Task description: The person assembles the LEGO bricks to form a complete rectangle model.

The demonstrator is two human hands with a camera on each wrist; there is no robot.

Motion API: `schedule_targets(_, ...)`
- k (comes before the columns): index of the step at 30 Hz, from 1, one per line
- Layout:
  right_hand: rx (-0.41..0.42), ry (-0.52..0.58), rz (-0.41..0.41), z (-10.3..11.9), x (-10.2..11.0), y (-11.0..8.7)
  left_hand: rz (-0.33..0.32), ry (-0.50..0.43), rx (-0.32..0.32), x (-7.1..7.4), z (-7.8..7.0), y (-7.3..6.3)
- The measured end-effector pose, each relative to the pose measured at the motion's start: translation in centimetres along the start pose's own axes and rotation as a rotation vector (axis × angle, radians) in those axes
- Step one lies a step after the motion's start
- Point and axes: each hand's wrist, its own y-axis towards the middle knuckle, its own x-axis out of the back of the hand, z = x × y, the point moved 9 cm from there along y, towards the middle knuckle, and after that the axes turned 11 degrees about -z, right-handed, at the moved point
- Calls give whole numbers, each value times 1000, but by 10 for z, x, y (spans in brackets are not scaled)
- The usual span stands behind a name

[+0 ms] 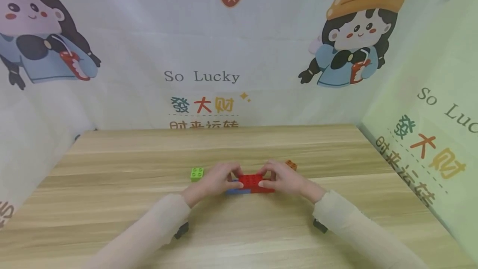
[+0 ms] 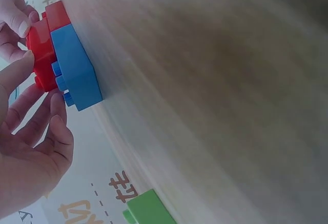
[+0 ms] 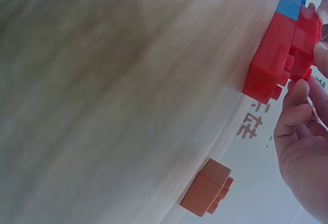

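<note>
In the head view a red toy brick lies across the tops of a blue brick and a second red brick, which stand end to end on the table. My left hand pinches the upper brick's left end between thumb and fingers. At its other end my right hand pinches it the same way. The left wrist view shows the upper red brick bridging the seam, with studs of the blue brick exposed. Studs of the lower red brick show beside it in the right wrist view.
A light green brick sits on the wooden table left of my left hand. Beyond my right hand is an orange brick, partly hidden. Printed cloth hangs behind the table and along its sides.
</note>
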Motion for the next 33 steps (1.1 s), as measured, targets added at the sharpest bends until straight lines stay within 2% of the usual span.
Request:
schedule_targets(10, 4, 13, 3, -3, -3, -1, -6, -20, -10, 0, 0, -2)
schedule_targets(15, 4, 19, -24, -5, 2, -3, -2, -20, -3, 0, 0, -2)
schedule_targets(20, -50, 52, -56, -16, 13, -6, 2, -5, 2, 0, 1, -1)
schedule_targets(26, -75, 104, -106, -30, 33, -10, 5, -3, 11, 1, 0, 0)
schedule_targets(33, -124, 89, -169, -51, 54, -14, 8, -13, 18, 0, 1, 0)
